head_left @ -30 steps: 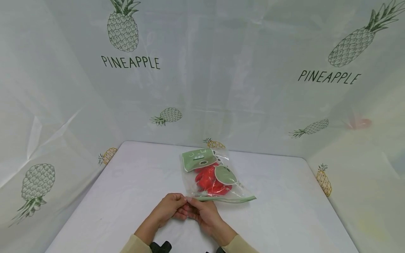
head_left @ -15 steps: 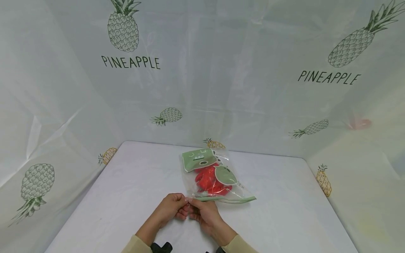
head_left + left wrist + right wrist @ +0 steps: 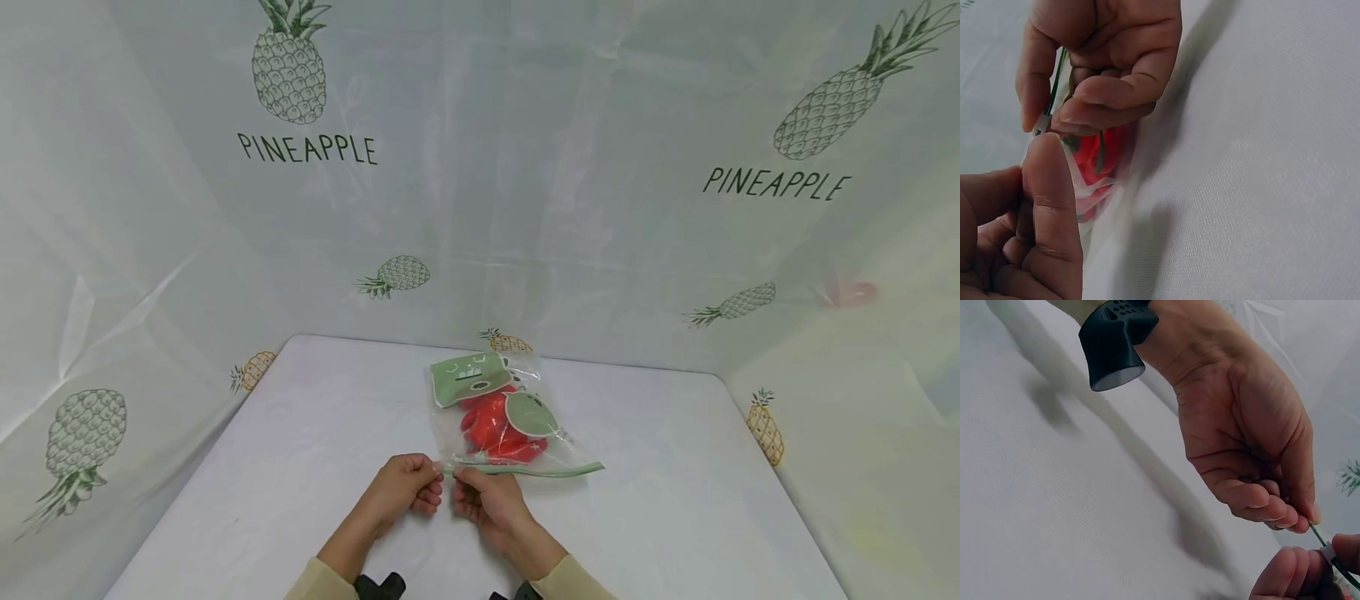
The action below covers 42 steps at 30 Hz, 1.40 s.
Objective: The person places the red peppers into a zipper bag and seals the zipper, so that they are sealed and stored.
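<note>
A clear zip bag (image 3: 531, 414) with green printed patches lies flat at the middle of the table. Through its plastic shows a red, folded item (image 3: 487, 427). The green zip strip (image 3: 543, 474) runs along the bag's near edge. My left hand (image 3: 401, 487) pinches the left end of this strip between thumb and fingers. Just right of it, my right hand (image 3: 491, 504) pinches the small white slider (image 3: 1329, 552) on the strip, its other fingers curled beneath. A short stretch of green strip shows between the two hands in the right wrist view.
The white table (image 3: 322, 400) reaches to a pale curtain (image 3: 480, 192) printed with pineapples, which hangs behind and at both sides. A black wrist camera mount (image 3: 1116, 347) sits on my left wrist.
My hands, whose fingertips met before, now stand a little apart. The right one has shifted slightly right along the strip; the left has drawn slightly left. The bag has barely moved.
</note>
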Tool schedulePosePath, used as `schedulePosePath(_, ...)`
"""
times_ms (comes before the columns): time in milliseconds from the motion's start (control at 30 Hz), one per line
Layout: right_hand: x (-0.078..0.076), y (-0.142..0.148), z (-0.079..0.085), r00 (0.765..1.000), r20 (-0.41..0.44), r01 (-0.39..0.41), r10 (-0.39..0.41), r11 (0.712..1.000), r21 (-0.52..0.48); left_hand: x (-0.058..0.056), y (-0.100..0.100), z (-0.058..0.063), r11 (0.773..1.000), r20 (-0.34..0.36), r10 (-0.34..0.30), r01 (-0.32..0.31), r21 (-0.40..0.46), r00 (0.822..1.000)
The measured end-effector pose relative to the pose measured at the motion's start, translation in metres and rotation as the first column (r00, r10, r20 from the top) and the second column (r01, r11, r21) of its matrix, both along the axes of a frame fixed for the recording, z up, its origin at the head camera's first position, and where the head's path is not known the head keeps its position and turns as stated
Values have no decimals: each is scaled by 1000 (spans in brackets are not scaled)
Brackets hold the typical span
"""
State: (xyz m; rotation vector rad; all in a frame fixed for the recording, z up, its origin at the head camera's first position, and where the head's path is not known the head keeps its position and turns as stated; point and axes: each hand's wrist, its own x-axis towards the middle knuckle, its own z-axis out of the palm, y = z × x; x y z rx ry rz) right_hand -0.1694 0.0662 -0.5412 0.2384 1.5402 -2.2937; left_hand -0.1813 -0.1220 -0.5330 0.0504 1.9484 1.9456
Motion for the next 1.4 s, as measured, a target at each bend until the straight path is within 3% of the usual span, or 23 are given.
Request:
schedulePosePath(300, -1, 3, 0, 999, 26, -19, 19, 1000, -2, 2, 2, 2, 999, 14, 13, -13, 32, 1000)
schedulePosePath(800, -1, 5, 2, 999, 29, 36, -35, 999, -29, 1, 3, 2, 994, 5, 109, -109, 31, 994)
schedulePosePath(1400, -1, 13, 3, 999, 18, 37, -36, 998, -57, 0, -2, 4, 993, 7, 112, -112, 39, 994)
